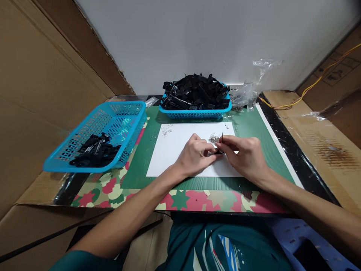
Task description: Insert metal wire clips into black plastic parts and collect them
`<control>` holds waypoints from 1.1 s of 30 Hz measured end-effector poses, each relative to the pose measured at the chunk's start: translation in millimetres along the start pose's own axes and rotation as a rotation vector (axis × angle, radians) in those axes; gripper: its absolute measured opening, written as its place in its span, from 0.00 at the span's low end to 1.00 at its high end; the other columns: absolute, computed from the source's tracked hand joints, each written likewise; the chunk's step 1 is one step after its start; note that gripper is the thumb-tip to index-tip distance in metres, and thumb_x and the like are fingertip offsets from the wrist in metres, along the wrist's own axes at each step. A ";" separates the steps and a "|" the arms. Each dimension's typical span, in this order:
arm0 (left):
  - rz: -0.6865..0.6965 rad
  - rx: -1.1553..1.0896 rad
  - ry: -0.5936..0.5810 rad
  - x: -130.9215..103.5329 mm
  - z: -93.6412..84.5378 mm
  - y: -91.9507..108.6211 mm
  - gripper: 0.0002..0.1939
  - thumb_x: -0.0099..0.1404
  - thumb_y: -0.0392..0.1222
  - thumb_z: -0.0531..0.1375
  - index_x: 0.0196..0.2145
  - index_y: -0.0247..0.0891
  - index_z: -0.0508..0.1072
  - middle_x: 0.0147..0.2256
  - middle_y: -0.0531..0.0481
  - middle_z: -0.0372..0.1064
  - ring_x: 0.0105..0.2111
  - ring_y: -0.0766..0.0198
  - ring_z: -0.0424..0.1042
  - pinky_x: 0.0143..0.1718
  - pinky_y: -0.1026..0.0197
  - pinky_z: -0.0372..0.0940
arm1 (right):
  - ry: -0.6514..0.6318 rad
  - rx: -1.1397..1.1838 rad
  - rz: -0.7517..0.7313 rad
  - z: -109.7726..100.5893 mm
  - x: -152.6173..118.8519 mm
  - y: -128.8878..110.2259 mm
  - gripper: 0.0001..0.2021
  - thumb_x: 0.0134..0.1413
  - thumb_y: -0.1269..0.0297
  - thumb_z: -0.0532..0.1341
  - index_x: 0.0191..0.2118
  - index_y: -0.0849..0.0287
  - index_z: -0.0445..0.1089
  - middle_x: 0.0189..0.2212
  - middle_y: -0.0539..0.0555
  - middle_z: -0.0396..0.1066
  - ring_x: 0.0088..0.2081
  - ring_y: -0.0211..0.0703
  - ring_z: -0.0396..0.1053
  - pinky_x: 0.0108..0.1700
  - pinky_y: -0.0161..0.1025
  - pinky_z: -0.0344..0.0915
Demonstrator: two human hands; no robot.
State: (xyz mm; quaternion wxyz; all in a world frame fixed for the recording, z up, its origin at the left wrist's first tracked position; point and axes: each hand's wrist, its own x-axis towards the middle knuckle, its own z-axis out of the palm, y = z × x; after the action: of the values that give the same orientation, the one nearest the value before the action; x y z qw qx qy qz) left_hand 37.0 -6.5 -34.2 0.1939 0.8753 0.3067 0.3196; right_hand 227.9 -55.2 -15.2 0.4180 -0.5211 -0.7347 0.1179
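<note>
In the head view I record two hands at work just right of the frame's center. The left hand (pixel 196 154) has its fingers drawn in narrow, gripping a small black part (pixel 218 152) that is mostly hidden between the two hands. The right hand (pixel 244 154) meets it there; I find thumb and forefinger pinched on a thin stick (pixel 222 138), which stands nearly upright. I cannot tell whether its lower end touches the part.

Both hands are over a white sheet (pixel 169 160) at mid-frame. Just beyond the right fingertips I note a heap of small metal pieces (pixel 213 138); a looser scatter (pixel 166 132) lies near the sheet's upper left corner. The sheet rests on a green mat (pixel 137 165), itself on the black-edged surface (pixel 300 160).

At upper center I log a blue basket (pixel 194 113) heaped above its rim with black pieces (pixel 197 92). At left, a larger blue tray (pixel 131 141) bears a smaller pile of black parts (pixel 96 152) at its near end. Clear plastic bags (pixel 245 96) sit right of the heaped basket, and a yellow cable (pixel 306 94) crosses the upper right.
</note>
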 end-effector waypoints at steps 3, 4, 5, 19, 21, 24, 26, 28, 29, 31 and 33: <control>-0.069 -0.020 0.023 1.2 -3.6 4.1 0.04 0.60 0.38 0.71 0.29 0.40 0.81 0.25 0.54 0.76 0.28 0.63 0.69 0.43 0.55 0.61 | 0.009 0.122 0.050 -1.3 3.3 0.0 0.07 0.66 0.66 0.63 0.35 0.58 0.76 0.27 0.51 0.79 0.26 0.39 0.75 0.31 0.36 0.68; -0.121 -0.052 0.048 1.8 -5.1 5.6 0.03 0.60 0.39 0.72 0.30 0.40 0.82 0.27 0.53 0.77 0.29 0.62 0.69 0.43 0.54 0.61 | 0.023 0.195 0.072 -3.3 6.4 -0.2 0.06 0.66 0.66 0.63 0.36 0.57 0.76 0.29 0.52 0.80 0.28 0.40 0.77 0.34 0.37 0.71; -0.185 -0.107 0.080 2.6 -6.7 6.9 0.04 0.61 0.41 0.72 0.32 0.40 0.83 0.28 0.52 0.78 0.30 0.62 0.70 0.42 0.55 0.62 | 0.053 0.270 0.088 -6.0 10.0 -0.3 0.05 0.67 0.65 0.64 0.38 0.58 0.76 0.32 0.52 0.80 0.31 0.42 0.79 0.36 0.38 0.74; -0.208 -0.158 0.218 3.1 -19.8 2.6 0.07 0.70 0.42 0.68 0.44 0.41 0.79 0.41 0.50 0.80 0.37 0.60 0.73 0.49 0.54 0.63 | 0.120 0.489 0.237 -18.5 24.4 34.9 0.10 0.71 0.58 0.58 0.42 0.57 0.72 0.31 0.52 0.74 0.35 0.44 0.73 0.41 0.42 0.69; -0.159 -0.120 0.200 1.7 -19.1 0.1 0.07 0.73 0.43 0.64 0.47 0.41 0.77 0.44 0.50 0.79 0.39 0.60 0.73 0.49 0.54 0.63 | 0.090 0.479 0.252 -16.5 25.8 35.8 0.11 0.71 0.57 0.58 0.43 0.58 0.72 0.31 0.53 0.74 0.35 0.45 0.74 0.41 0.42 0.69; -0.184 -0.137 0.233 0.6 -17.5 -5.7 0.07 0.76 0.44 0.60 0.48 0.42 0.72 0.44 0.49 0.76 0.42 0.59 0.73 0.46 0.55 0.63 | 0.016 0.314 0.248 -15.3 26.5 38.1 0.12 0.71 0.57 0.55 0.43 0.58 0.73 0.32 0.53 0.74 0.34 0.45 0.72 0.40 0.41 0.66; -0.245 -0.191 0.282 0.5 -17.0 -9.2 0.08 0.77 0.46 0.58 0.49 0.42 0.67 0.41 0.49 0.75 0.42 0.59 0.74 0.43 0.56 0.63 | -0.092 0.152 0.256 -15.6 25.8 41.0 0.13 0.69 0.60 0.53 0.41 0.58 0.74 0.34 0.55 0.76 0.34 0.45 0.70 0.39 0.41 0.62; -0.294 -0.235 0.325 0.6 -17.5 -11.2 0.09 0.77 0.47 0.57 0.49 0.42 0.63 0.39 0.50 0.73 0.39 0.61 0.73 0.40 0.58 0.63 | -0.200 0.054 0.274 -16.3 24.7 44.0 0.13 0.67 0.60 0.54 0.39 0.58 0.76 0.33 0.55 0.76 0.32 0.45 0.69 0.37 0.41 0.60; -0.303 -0.243 0.343 0.8 -18.0 -11.7 0.09 0.77 0.47 0.57 0.49 0.43 0.63 0.39 0.51 0.71 0.37 0.62 0.71 0.39 0.59 0.63 | -0.240 0.035 0.283 -16.8 24.2 45.2 0.13 0.65 0.60 0.55 0.39 0.58 0.76 0.30 0.54 0.75 0.30 0.45 0.67 0.35 0.40 0.58; -0.303 -0.234 0.373 1.3 -18.9 -12.0 0.08 0.77 0.46 0.57 0.48 0.42 0.62 0.38 0.53 0.67 0.34 0.65 0.68 0.37 0.60 0.62 | -0.289 0.027 0.290 -17.9 23.5 47.0 0.12 0.62 0.58 0.59 0.36 0.58 0.77 0.24 0.51 0.71 0.27 0.43 0.64 0.33 0.39 0.56; -0.294 -0.221 0.380 1.7 -19.3 -11.8 0.07 0.76 0.44 0.57 0.47 0.42 0.63 0.37 0.53 0.64 0.33 0.66 0.65 0.36 0.61 0.61 | -0.318 0.020 0.292 -18.7 23.4 48.2 0.11 0.60 0.57 0.61 0.34 0.58 0.78 0.22 0.50 0.68 0.25 0.41 0.61 0.31 0.39 0.54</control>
State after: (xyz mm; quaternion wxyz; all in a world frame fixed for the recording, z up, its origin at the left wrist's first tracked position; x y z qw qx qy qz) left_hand 20.0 6.1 -25.9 0.2717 0.7192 0.4248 0.4780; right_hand 271.4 -19.2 -21.4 0.2805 -0.5926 -0.7070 0.2652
